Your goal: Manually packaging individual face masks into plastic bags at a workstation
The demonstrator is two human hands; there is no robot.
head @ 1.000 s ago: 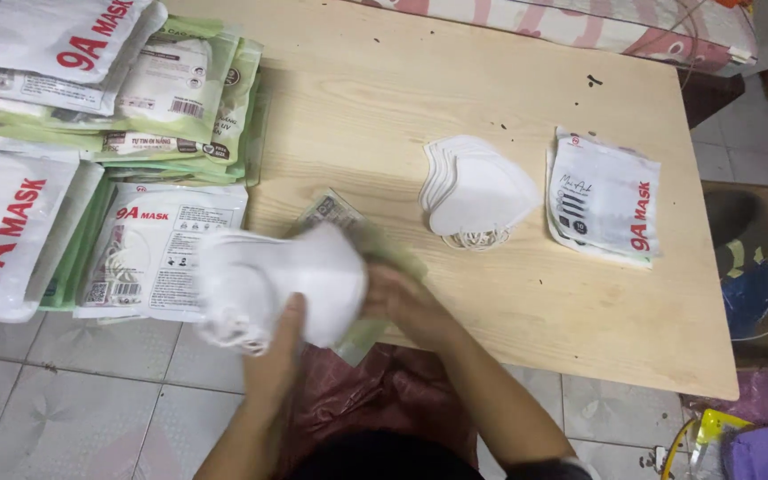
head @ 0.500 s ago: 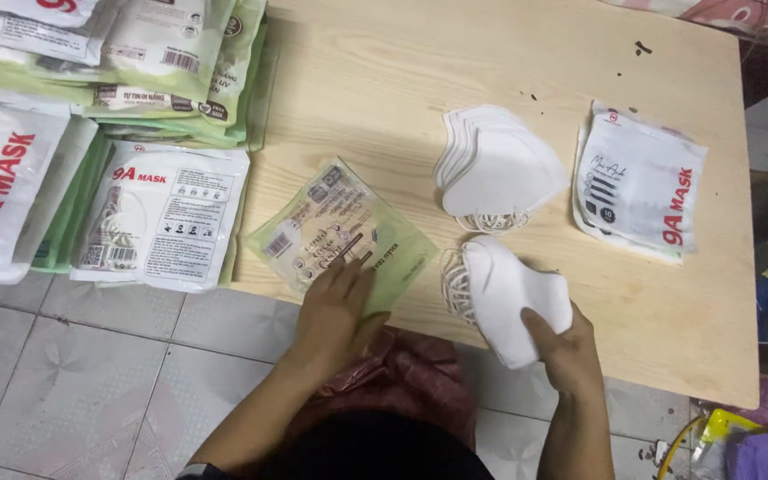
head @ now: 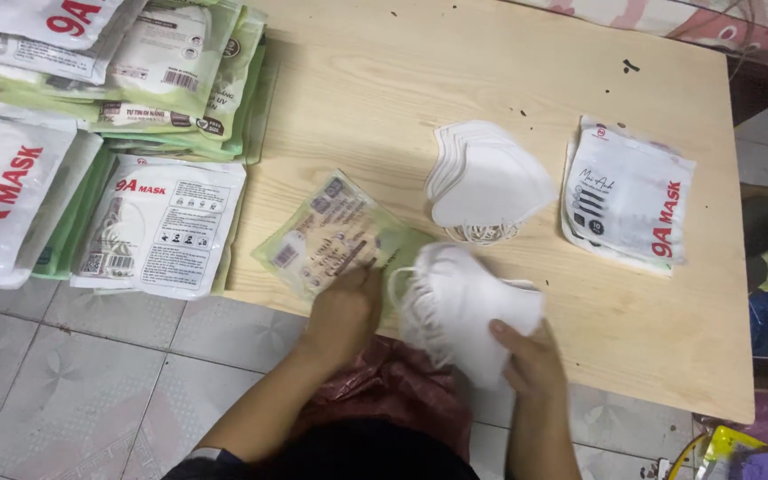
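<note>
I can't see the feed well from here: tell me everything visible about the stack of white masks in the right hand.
The stack of white masks is a thick bundle of folded, soft-looking fabric masks with white ear loops bunched at its left edge. It lies tilted over the near edge of the wooden table. The right hand grips its lower right corner. It looks motion-blurred.

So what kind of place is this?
Probably a small home workshop for packing face masks: a pale wooden table on a tiled floor, piles of flat white-and-green mask packets, and loose white folded masks.
</note>
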